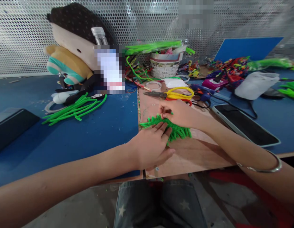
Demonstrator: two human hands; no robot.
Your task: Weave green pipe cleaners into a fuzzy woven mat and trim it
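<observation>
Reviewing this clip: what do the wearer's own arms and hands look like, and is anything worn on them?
Neither the left hand nor the right hand wears a glove, and no sleeve shows on either forearm. A thin, silver-coloured bangle circles the right forearm; no band shows on the left.

No text, brand or number is being legibly shown, as the body of the bottle (99, 33) left of the yellow-handled scissors (180, 93) is being covered by coarse pixel blocks, and a patch of the perforated wall (149, 19) beyond the scissors is being masked likewise.
</observation>
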